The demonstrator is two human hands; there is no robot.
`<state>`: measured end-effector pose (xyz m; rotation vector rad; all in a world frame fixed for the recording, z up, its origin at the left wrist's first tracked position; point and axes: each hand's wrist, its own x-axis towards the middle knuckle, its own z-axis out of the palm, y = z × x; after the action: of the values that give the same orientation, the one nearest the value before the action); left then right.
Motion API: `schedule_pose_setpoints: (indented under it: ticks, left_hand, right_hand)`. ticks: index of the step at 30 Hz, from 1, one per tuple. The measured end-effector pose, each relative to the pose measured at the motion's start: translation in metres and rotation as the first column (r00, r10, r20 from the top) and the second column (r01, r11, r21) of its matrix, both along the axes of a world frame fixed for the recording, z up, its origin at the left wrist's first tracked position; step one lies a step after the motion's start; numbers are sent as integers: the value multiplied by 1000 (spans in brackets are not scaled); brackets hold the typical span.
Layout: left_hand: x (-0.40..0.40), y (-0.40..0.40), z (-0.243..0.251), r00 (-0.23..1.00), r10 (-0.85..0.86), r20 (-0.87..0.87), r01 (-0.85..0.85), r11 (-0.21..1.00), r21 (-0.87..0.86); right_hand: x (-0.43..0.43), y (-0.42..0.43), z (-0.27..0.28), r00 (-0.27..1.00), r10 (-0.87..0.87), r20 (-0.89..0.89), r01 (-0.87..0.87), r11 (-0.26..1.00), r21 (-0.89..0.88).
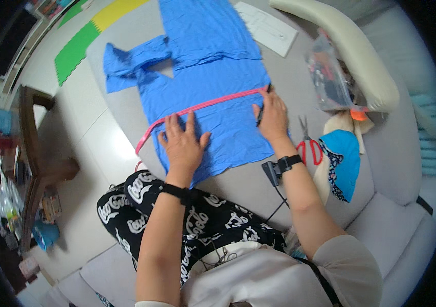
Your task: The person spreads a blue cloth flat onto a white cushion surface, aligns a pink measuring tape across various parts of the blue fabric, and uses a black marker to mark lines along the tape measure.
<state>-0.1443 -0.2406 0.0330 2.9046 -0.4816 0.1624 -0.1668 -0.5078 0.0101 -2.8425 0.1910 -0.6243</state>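
Observation:
A large piece of blue cloth (218, 76) lies spread over the grey sofa seat, wrinkled, with a bunched flap at its left. Across it runs a pink tape measure (218, 102), whose left end curves down past the cloth's edge. My left hand (182, 142) rests flat with fingers spread, the fingertips on the tape's lower edge. My right hand (272, 115) is at the tape's right end, fingers near the cloth's right edge, holding a black pen (260, 115). Beside my right forearm lie scissors (310, 147) with red handles, blades partly apart.
Blue and floral fabric pieces (342, 165) lie right of the scissors. A clear plastic bag (327, 76) of items leans by a cream cushioned roll (371, 61). A white flat board (268, 28) is at the back. A dark wooden table (30, 165) stands left, beyond the tiled floor.

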Motion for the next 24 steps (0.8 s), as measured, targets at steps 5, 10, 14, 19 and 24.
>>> schedule_pose_setpoints:
  ticks: [5, 10, 14, 19, 24]
  left_hand:
    - [0, -4, 2, 1000, -9, -29, 8, 999, -39]
    - [0, -1, -1, 998, 9, -54, -11, 999, -33]
    - [0, 1, -3, 998, 22, -60, -26, 997, -67]
    - [1, 0, -7, 999, -3, -32, 0, 995, -101]
    - [1, 1, -8, 999, 4, -39, -8, 994, -106]
  right_hand:
    - [-1, -4, -5, 1000, -11, 10, 11, 1000, -1]
    - [1, -3, -8, 1000, -15, 0, 15, 1000, 6]
    - [1, -1, -4, 1000, -10, -7, 10, 1000, -1]
    - [1, -4, -8, 1000, -4, 7, 4, 1000, -21]
    - [1, -3, -7, 1000, -12, -14, 12, 1000, -16]
